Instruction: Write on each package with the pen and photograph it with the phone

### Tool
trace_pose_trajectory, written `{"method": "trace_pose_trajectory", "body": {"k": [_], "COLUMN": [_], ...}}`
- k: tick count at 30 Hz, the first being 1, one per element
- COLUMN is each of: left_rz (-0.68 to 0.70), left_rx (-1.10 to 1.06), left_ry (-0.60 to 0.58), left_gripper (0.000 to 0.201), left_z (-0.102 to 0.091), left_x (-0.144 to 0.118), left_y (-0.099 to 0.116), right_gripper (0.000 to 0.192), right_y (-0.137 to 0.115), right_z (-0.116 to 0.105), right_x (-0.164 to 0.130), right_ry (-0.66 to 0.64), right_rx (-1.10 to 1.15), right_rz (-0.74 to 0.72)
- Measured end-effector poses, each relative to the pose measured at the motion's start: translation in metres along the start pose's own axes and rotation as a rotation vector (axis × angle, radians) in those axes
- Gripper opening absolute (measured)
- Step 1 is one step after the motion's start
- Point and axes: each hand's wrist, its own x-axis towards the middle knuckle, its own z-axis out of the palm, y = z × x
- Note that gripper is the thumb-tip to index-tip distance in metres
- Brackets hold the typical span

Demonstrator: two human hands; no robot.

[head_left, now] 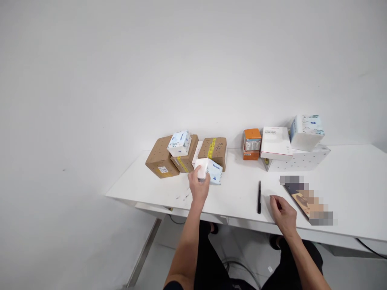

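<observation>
My left hand (198, 187) is closed on the near end of a white and pale-blue tissue pack (215, 174), in front of the cardboard boxes. Thumb and fingers lie on either side of its white end. My right hand (283, 214) rests by the table's front edge, its fingers loosely curled and nothing visible in them. To its left lies a black pen (259, 197); to its right is a dark, picture-covered book or magazine (298, 197), partly blurred out. A second tissue pack (179, 143) sits on top of the cardboard boxes at the left.
Brown cardboard boxes (160, 155) and a yellow-taped box (214, 149) stand along the wall. Farther right are stacked orange boxes (252, 141), a white power bank box (275, 141) and another tissue pack (306, 131) on a dotted white box (308, 159). The white table (236, 189) ends near me.
</observation>
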Motion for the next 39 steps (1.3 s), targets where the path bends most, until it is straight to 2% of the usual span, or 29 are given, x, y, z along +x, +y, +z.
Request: {"method": "trace_pose_trajectory", "body": {"k": [4, 6, 7, 8, 10, 13, 17, 21, 24, 27, 31, 33, 35, 39], "left_rz": [-0.413, -0.541, -0.563, -0.556, -0.456, -0.299, -0.362, -0.422, -0.427, -0.294, 0.069, 0.218, 0.336, 0.438], "left_rx": [-0.453, -0.565, -0.549, -0.484, -0.267, -0.021, -0.117, -0.25, -0.269, -0.233, -0.121, -0.041, 0.012, -0.005], "left_ry": [-0.23, -0.35, -0.399, -0.442, -0.482, -0.459, -0.467, -0.466, -0.446, -0.406, -0.409, -0.404, -0.371, -0.343], "left_gripper": [0.057, 0.059, 0.06, 0.06, 0.061, 0.057, 0.053, 0.052, 0.051, 0.047, 0.037, 0.033, 0.031, 0.028], "left_z": [-0.007, -0.011, -0.014, -0.016, -0.023, -0.034, -0.038, -0.034, -0.034, -0.042, -0.049, -0.045, -0.039, -0.029], "left_x": [-0.031, -0.053, -0.064, -0.074, -0.089, -0.096, -0.094, -0.094, -0.097, -0.102, -0.11, -0.113, -0.115, -0.119], "left_y": [-0.012, -0.019, -0.023, -0.027, -0.035, -0.046, -0.056, -0.059, -0.046, -0.022, 0.008, 0.015, 0.017, 0.012], "right_gripper": [0.035, 0.035, 0.035, 0.035, 0.035, 0.035, 0.035, 0.041, 0.048, 0.054, 0.054, 0.053, 0.053, 0.05], "right_y": [-0.001, -0.001, -0.001, 0.0, 0.002, 0.0, -0.026, -0.072, -0.092, -0.095, -0.093, -0.093, -0.091, -0.085], "right_z": [-0.001, -0.001, 0.0, 0.0, 0.001, 0.0, -0.002, 0.002, 0.012, 0.022, 0.029, 0.03, 0.028, 0.018], "right_x": [0.0, 0.0, 0.0, 0.0, 0.0, -0.001, -0.016, -0.04, -0.052, -0.057, -0.067, -0.072, -0.076, -0.074], "right_ry": [0.013, 0.028, 0.034, 0.038, 0.044, 0.06, 0.031, -0.188, -0.328, -0.345, -0.446, -0.46, -0.416, -0.383], "right_rx": [-0.008, -0.01, -0.008, -0.005, 0.0, 0.004, 0.033, 0.123, 0.193, 0.334, 0.598, 0.561, 0.428, 0.312], "right_rz": [0.029, 0.046, 0.054, 0.061, 0.077, 0.1, 0.088, 0.063, 0.155, 0.322, 0.488, 0.468, 0.391, 0.285]}}
